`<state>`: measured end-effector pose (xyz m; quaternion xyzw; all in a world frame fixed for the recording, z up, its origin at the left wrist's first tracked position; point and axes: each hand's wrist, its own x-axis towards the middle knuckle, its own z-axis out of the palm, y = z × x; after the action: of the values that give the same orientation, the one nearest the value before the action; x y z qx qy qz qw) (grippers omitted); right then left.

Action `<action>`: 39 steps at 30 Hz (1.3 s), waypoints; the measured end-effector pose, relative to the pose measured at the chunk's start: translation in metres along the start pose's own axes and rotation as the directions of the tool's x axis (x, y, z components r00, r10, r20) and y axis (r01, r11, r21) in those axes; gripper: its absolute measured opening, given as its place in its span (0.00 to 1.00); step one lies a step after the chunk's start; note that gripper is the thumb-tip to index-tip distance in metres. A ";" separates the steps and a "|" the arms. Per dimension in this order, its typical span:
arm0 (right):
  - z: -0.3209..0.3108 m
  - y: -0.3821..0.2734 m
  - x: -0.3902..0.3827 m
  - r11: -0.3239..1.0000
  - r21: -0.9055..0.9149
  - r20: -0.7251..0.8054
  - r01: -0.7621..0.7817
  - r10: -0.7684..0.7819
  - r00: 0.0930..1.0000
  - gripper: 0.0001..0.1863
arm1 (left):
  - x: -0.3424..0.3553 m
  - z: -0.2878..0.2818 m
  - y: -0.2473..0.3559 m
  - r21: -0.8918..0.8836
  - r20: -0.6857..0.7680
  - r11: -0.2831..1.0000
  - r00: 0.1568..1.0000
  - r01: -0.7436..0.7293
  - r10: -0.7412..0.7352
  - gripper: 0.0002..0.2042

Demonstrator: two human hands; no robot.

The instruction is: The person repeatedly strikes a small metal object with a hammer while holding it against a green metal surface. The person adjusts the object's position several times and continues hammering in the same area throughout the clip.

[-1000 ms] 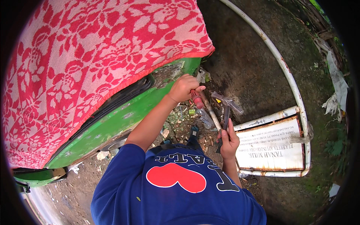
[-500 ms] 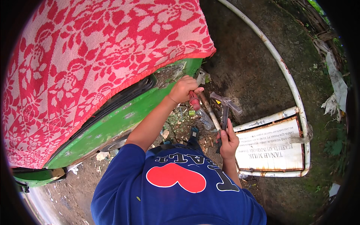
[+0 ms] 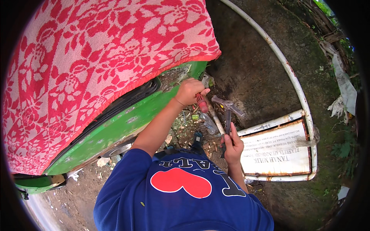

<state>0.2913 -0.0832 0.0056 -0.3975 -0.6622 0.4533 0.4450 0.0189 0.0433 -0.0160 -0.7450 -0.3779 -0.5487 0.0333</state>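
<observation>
My left hand (image 3: 188,92) is closed round a red-handled tool, probably a screwdriver (image 3: 202,104). Its handle end points toward me, while its tip is hidden behind my fingers at the corner of the green car body (image 3: 123,117). Bare, scraped patches mark the paint there. In my right hand (image 3: 233,147) is a hammer (image 3: 227,122), gripped by its dark handle. The metal head is up, just right of the red handle and apart from it.
A red and pink floral cloth (image 3: 115,46) drapes over the car. To the right, a rusty white pipe frame (image 3: 283,57) holds a white sign (image 3: 275,154). Rubble and plastic litter (image 3: 210,123) lie on the ground near my shoe (image 3: 197,137).
The hammer and my right hand have shifted slightly left, toward the red handle. My left hand keeps its grip in nearly the same place.
</observation>
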 end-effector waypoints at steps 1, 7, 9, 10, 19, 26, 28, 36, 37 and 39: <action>0.000 0.000 -0.001 1.000 -0.017 0.016 0.006 -0.006 1.000 0.26 | -0.001 0.002 0.000 0.011 -0.001 1.000 1.000 -0.018 0.018 0.19; 0.002 -0.002 -0.005 0.995 -0.092 -0.054 0.050 -0.055 0.997 0.25 | 0.006 0.017 0.002 0.056 -0.060 0.998 0.998 0.016 -0.012 0.19; 0.001 -0.006 -0.007 0.993 -0.088 -0.081 0.085 -0.092 0.992 0.25 | 0.010 0.022 0.002 0.069 -0.086 0.997 0.996 0.039 -0.033 0.19; 0.000 -0.007 -0.008 0.991 -0.085 -0.095 0.103 -0.111 0.989 0.25 | 0.013 0.024 0.002 0.080 -0.097 0.996 0.995 0.046 -0.038 0.19; -0.002 0.000 -0.007 0.813 -0.421 0.009 0.402 -0.440 0.898 0.28 | 0.022 0.028 0.001 0.073 -0.167 0.992 0.982 0.101 -0.088 0.20; 0.000 0.000 -0.006 0.886 -0.300 -0.037 0.354 -0.381 0.924 0.26 | 0.024 0.026 0.001 0.048 -0.180 0.993 0.979 0.107 -0.097 0.19; 0.001 0.008 0.004 0.833 -0.431 0.072 0.349 -0.353 0.933 0.26 | 0.027 0.026 0.000 0.041 -0.178 0.993 0.979 0.112 -0.103 0.19; 0.007 -0.013 0.007 0.936 -0.286 -0.049 0.207 -0.230 0.972 0.27 | 0.030 0.021 0.000 0.003 -0.159 0.979 0.967 0.202 -0.199 0.18; 0.004 -0.016 0.009 0.948 -0.239 -0.067 0.209 -0.231 0.971 0.27 | 0.029 0.022 -0.001 0.018 -0.158 0.979 0.967 0.205 -0.200 0.18; -0.001 -0.020 0.013 0.966 -0.147 -0.108 0.214 -0.231 0.967 0.27 | 0.029 0.023 -0.003 0.020 -0.157 0.978 0.967 0.206 -0.200 0.18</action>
<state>0.2857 -0.0766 0.0279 -0.3769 -0.7026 0.3292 0.5058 0.0384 0.0708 -0.0018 -0.6571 -0.4584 -0.5981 0.0195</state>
